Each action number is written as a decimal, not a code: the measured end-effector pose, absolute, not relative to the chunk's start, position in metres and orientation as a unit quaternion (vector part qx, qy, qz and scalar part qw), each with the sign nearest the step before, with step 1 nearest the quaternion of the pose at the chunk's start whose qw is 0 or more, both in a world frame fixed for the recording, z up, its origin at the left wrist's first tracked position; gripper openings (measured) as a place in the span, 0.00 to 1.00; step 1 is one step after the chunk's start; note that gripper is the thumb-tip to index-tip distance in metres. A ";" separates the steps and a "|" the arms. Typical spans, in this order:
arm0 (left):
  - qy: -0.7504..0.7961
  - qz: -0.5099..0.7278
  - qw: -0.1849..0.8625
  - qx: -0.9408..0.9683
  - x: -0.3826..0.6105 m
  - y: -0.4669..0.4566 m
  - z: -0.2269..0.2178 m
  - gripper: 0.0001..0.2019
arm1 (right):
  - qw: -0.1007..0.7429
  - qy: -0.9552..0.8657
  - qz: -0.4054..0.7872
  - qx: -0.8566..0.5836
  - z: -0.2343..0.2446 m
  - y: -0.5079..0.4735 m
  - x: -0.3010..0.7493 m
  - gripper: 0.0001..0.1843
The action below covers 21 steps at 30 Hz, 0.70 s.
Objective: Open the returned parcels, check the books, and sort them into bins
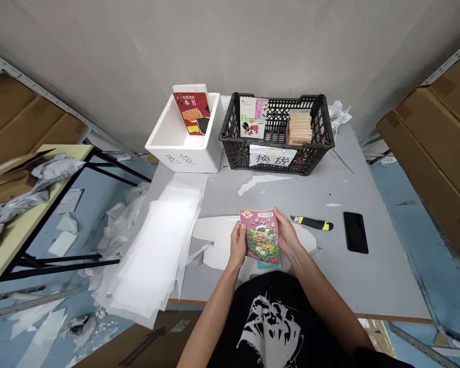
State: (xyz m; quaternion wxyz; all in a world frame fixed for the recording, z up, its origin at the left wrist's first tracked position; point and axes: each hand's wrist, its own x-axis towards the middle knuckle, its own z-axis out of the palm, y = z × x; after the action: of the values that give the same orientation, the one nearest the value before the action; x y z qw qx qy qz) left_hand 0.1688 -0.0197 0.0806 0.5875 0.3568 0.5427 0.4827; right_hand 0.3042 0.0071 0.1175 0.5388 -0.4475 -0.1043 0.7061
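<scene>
I hold a small pink picture book (pixel 261 236) in both hands over the near edge of the grey table (pixel 368 276). My left hand (pixel 237 244) grips its left edge and my right hand (pixel 287 236) grips its right edge, fingers closed on the cover. A teal edge of another thin book shows just under it. Below the book lies a white sheet (pixel 214 240) on the table.
A black crate (pixel 278 134) with books and a label stands at the back, beside a white foam box (pixel 184 138) holding a red book. A yellow-black utility knife (pixel 312 223) and a black phone (pixel 355 232) lie to the right. White foam sheets (pixel 157 250) are stacked at left.
</scene>
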 end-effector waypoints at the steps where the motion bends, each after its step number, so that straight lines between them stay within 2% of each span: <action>1: 0.533 0.489 0.601 0.339 0.170 -0.019 0.081 0.19 | 0.527 -0.081 0.726 -0.434 0.117 0.008 0.305 0.16; 6: 0.508 0.506 0.635 0.289 0.174 -0.011 0.086 0.18 | 0.450 -0.067 0.783 -0.425 0.107 0.023 0.307 0.18; 10: 0.554 0.473 0.662 0.176 0.173 0.010 0.079 0.16 | 0.504 -0.162 0.674 -0.515 0.089 0.035 0.306 0.22; 14: 0.607 0.401 0.686 0.031 0.162 0.040 0.070 0.13 | 0.419 -0.294 0.676 -0.530 0.077 0.025 0.306 0.27; 21: 0.610 0.377 0.696 0.031 0.148 0.054 0.068 0.15 | 0.399 -0.339 0.693 -0.496 0.089 0.002 0.305 0.28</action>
State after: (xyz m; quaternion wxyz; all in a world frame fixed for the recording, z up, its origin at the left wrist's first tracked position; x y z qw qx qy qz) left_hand 0.1484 0.0542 0.0675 0.6962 0.0308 0.6103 0.3767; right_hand 0.3054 0.0024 0.0885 0.3990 -0.4956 -0.3392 0.6929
